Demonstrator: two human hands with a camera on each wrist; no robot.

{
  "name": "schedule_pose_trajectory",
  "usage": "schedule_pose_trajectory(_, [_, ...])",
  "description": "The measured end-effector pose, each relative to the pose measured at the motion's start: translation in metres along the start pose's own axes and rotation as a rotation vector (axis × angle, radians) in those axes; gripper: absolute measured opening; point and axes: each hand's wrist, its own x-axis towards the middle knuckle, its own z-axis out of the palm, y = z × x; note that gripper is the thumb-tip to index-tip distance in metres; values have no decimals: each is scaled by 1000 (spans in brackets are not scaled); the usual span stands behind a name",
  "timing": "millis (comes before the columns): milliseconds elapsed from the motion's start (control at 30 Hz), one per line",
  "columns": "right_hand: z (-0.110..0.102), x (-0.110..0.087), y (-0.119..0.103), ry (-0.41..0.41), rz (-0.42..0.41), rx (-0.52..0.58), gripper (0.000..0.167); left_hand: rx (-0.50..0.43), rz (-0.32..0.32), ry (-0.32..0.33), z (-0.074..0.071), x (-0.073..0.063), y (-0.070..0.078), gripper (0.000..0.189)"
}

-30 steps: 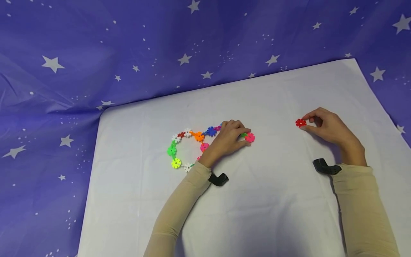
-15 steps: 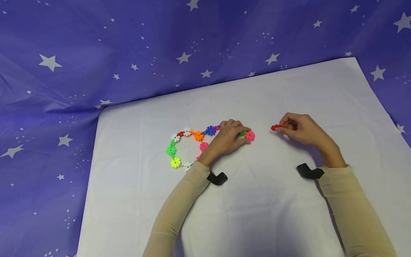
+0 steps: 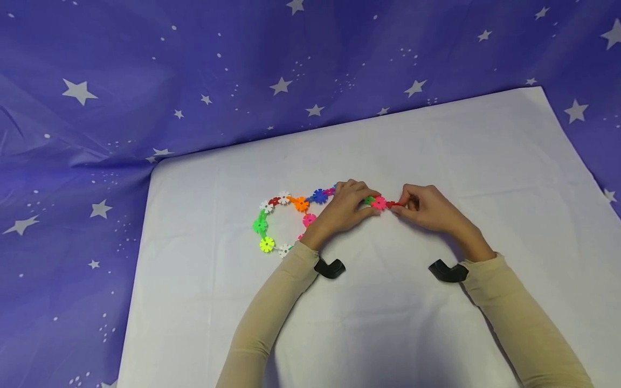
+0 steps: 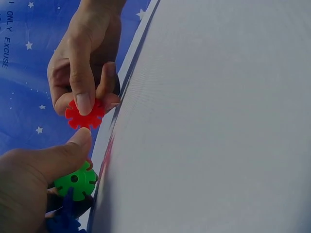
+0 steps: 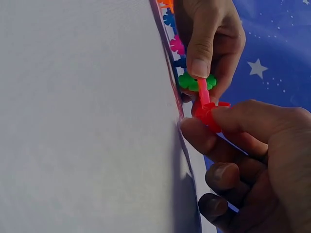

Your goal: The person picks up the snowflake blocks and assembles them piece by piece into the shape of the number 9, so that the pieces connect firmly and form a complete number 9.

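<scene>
A chain of colourful notched plastic discs, shaped like flowers, lies on the white cloth, with a ring of discs (image 3: 260, 224) at its left. My left hand (image 3: 346, 207) lies over the chain's right part and pinches the pink disc (image 3: 378, 202) at its end between thumb and fingers. Beside the pink disc is a green disc (image 4: 75, 180), partly behind the left thumb. My right hand (image 3: 429, 207) pinches a red disc (image 5: 209, 116) between thumb and index finger. The red disc stands edge-on against the pink disc's right rim. Under the left hand, part of the chain is hidden.
White cloth (image 3: 364, 323) covers the table. Behind it hangs a blue curtain with white stars (image 3: 310, 64). A black wrist camera (image 3: 330, 268) sits on the left wrist and another black camera (image 3: 448, 271) on the right.
My right hand has moved left with the red disc, turning it edge-on and bringing it to the pink disc. The left hand has stayed in place on the chain.
</scene>
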Motion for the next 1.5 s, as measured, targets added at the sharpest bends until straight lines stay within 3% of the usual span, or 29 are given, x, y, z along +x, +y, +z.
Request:
schedule_pose_trajectory(367, [2, 1, 1, 8, 8, 37, 20, -17, -5, 3, -1, 0, 1, 39])
schedule_pose_trajectory(1200, [16, 2, -3, 62, 36, 140, 18, 10, 51, 14, 0, 1, -2, 36])
schedule_pose_trajectory(1500, [21, 4, 2, 83, 51, 178, 21, -17, 39, 10, 2, 1, -2, 35])
